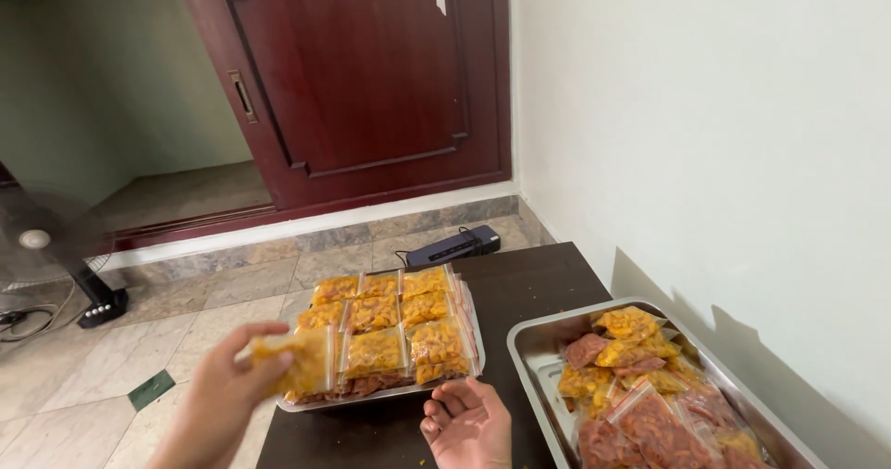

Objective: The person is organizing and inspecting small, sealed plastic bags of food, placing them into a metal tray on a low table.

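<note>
My left hand point(223, 385) holds a small clear zip bag of yellow snack point(295, 359) by its left end, just at the near-left corner of a metal tray point(371, 398). That tray carries rows of similar yellow bags point(394, 321) laid flat in a grid. My right hand point(467, 423) is palm up with fingers loosely curled and nothing in it, near the tray's front edge on the dark table point(534, 279). A second, deeper steel tray point(531, 339) at the right holds a loose pile of yellow and reddish-brown bags point(640, 385).
A white wall runs along the right side. A dark flat device with a cable point(453, 244) lies on the floor beyond the table. A standing fan point(56, 256) is at the left on the tiled floor. A dark red wooden door point(362, 79) is behind.
</note>
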